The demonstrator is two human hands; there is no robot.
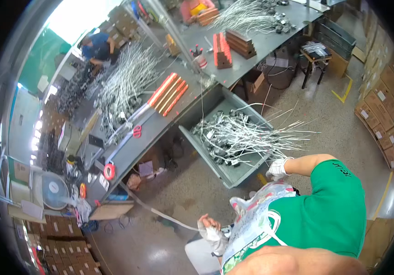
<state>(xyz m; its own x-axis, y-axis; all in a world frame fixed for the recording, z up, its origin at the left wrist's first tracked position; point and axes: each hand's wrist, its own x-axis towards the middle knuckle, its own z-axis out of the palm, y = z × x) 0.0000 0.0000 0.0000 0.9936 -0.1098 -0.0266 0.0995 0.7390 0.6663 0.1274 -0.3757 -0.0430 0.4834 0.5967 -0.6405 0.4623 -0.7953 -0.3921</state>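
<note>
Wires seemed light, springy, best gripped mid-bundle; I found left hand half-curled, right hand unclear, either's hold indeterminable.

Single head-worn fisheye, facing down: wearer's torso nearest, grey bin beyond, workbench farther.

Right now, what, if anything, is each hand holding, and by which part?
It cannot be told: the right hand is beside the crate and cables, its fingertips unclear; the left hand is curled near a white strip, no clear grip showing.
</note>
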